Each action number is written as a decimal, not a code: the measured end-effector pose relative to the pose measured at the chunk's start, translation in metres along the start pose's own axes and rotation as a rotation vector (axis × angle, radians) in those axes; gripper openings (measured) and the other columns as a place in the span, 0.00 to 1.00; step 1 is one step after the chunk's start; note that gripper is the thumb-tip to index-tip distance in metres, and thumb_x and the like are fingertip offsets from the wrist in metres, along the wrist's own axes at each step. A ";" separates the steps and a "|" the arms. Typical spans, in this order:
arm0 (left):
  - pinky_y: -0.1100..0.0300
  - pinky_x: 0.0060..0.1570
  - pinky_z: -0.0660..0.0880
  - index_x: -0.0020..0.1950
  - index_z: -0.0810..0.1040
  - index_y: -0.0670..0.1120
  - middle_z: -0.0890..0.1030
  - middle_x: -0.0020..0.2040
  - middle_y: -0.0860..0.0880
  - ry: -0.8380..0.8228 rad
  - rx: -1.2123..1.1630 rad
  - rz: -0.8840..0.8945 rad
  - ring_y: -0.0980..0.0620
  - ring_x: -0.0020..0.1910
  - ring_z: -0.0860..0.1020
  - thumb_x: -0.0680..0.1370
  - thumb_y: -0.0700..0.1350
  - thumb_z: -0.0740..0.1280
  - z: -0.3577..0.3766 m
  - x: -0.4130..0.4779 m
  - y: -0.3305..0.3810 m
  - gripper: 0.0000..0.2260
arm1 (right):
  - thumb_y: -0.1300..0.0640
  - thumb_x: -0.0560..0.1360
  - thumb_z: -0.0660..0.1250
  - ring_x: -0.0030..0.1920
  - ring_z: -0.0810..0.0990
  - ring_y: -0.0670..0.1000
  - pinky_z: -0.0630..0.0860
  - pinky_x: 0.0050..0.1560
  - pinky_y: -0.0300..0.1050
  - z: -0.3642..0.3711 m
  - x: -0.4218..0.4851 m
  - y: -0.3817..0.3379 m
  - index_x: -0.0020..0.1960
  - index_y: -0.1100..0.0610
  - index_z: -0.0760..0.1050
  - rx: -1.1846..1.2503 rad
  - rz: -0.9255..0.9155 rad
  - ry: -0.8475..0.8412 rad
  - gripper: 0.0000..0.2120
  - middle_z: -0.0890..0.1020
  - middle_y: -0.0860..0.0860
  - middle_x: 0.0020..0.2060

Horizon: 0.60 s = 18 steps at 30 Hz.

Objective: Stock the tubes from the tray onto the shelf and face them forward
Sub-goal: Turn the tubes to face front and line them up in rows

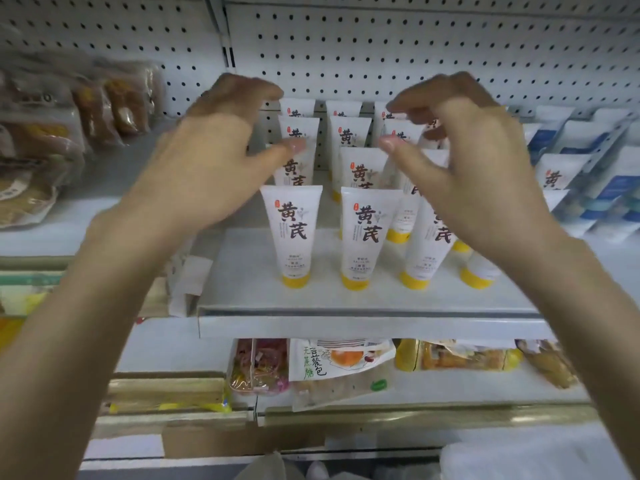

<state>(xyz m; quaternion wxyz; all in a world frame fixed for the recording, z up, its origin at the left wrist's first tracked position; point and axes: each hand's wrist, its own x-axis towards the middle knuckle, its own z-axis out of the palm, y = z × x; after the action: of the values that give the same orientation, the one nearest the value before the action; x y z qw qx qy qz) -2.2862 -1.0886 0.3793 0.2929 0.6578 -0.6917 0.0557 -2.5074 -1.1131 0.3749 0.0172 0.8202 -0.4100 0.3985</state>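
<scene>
Several white tubes with yellow caps stand cap-down in rows on the white shelf (pixel 346 306), labels facing me. The front-left tube (pixel 292 233) and the tube beside it (pixel 367 237) stand upright near the shelf's front. Both hands hover above the rows with fingers loosely curved and nothing in them. My left hand (pixel 214 161) is over the left column, its thumb tip in front of a second-row tube (pixel 294 168). My right hand (pixel 474 168) covers part of the right columns, where the front tube (pixel 426 244) leans. The tray is not in view.
Bagged snacks (pixel 45 140) lie on the shelf to the left. White and blue boxes (pixel 588 168) stand to the right. A pegboard wall (pixel 381 46) backs the shelf. Packaged foods (pixel 329 365) fill the shelf below.
</scene>
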 end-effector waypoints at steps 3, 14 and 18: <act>0.48 0.64 0.67 0.70 0.67 0.52 0.70 0.69 0.48 -0.103 0.119 0.069 0.46 0.67 0.69 0.77 0.60 0.62 -0.005 0.051 -0.018 0.24 | 0.53 0.77 0.66 0.51 0.74 0.46 0.72 0.55 0.41 0.002 0.044 0.019 0.60 0.54 0.75 0.012 0.015 -0.183 0.12 0.75 0.48 0.52; 0.48 0.59 0.67 0.72 0.66 0.51 0.70 0.69 0.45 -0.266 0.250 0.204 0.44 0.66 0.69 0.78 0.60 0.59 0.020 0.124 -0.057 0.24 | 0.49 0.76 0.66 0.58 0.75 0.54 0.71 0.61 0.49 0.041 0.127 0.061 0.63 0.57 0.74 -0.102 -0.032 -0.554 0.18 0.76 0.54 0.59; 0.48 0.61 0.67 0.72 0.65 0.51 0.69 0.70 0.45 -0.301 0.267 0.215 0.44 0.67 0.68 0.79 0.60 0.57 0.032 0.140 -0.061 0.24 | 0.47 0.77 0.65 0.58 0.74 0.56 0.72 0.60 0.50 0.051 0.146 0.073 0.64 0.57 0.72 -0.214 -0.041 -0.614 0.20 0.75 0.54 0.60</act>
<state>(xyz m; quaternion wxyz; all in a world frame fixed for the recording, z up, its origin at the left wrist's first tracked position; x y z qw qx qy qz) -2.2344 -1.2337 0.4016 0.0888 0.6141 -0.7803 0.0788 -2.4745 -1.2761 0.4160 -0.0131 0.9038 -0.4188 0.0866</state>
